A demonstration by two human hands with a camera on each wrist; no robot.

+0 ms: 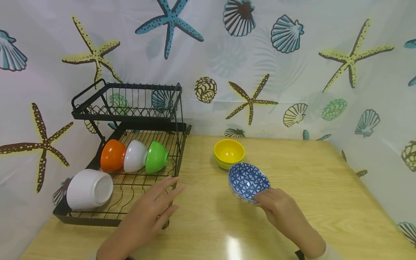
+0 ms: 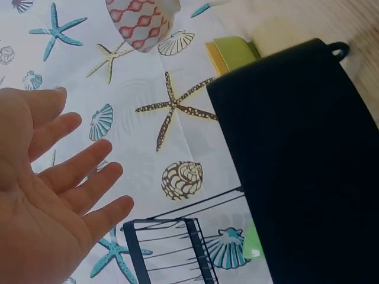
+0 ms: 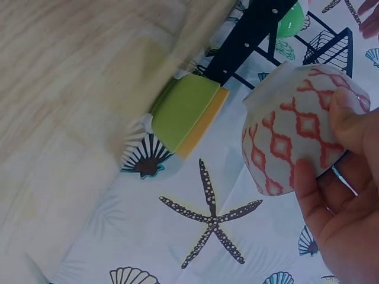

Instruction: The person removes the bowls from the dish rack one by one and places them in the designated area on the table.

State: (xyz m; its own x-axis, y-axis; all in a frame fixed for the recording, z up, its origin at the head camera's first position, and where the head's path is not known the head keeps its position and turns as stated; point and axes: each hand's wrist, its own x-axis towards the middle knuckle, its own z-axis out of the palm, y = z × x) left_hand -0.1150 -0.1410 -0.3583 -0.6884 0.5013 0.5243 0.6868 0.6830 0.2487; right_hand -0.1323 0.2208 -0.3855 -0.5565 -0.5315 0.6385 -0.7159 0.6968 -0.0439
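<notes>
My right hand [image 1: 286,211] grips the near rim of a patterned bowl [image 1: 247,180], raised and tilted above the table. Blue and white triangles cover its inside; in the right wrist view the bowl's outside [image 3: 296,133] is white with a red chain pattern. Just behind it stands a yellow bowl [image 1: 229,150], stacked in a light green bowl [image 1: 224,165]. My left hand [image 1: 144,213], fingers spread and holding nothing, hovers by the right front of a black dish rack [image 1: 92,220].
On the rack's lower tier, an orange bowl [image 1: 113,156], a small white bowl [image 1: 135,156] and a bright green bowl [image 1: 156,157] lie tipped in a row. A larger white ribbed bowl [image 1: 87,189] lies at front left. A patterned curtain [image 1: 292,72] lines the table's back.
</notes>
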